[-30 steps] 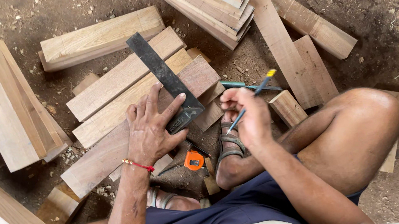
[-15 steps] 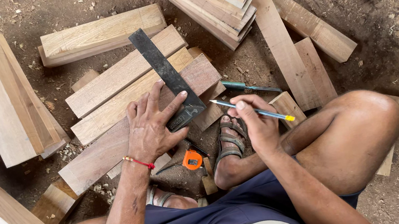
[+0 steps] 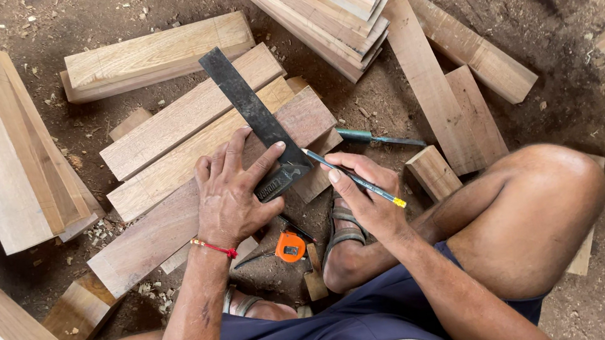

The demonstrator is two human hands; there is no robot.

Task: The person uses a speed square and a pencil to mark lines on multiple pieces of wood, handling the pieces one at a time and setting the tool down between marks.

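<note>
Marking a board. Our left hand (image 3: pixel 232 195) lies flat, grip spread, pinning the square (image 3: pixel 256 121) across the board (image 3: pixel 169 222) on the dirt floor (image 3: pixel 589 101). Our right hand (image 3: pixel 369 200) pinches the pencil (image 3: pixel 354 179), tip at the blade; next, seemingly, a steady stroke.

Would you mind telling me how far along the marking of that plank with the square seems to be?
Done: the try square lies across the plank, pinned by the left hand.
In hand: the right hand holds a pencil with its tip at the square's edge.
Left: no pencil line shows on the plank. The tape measure lies unused below.
</note>
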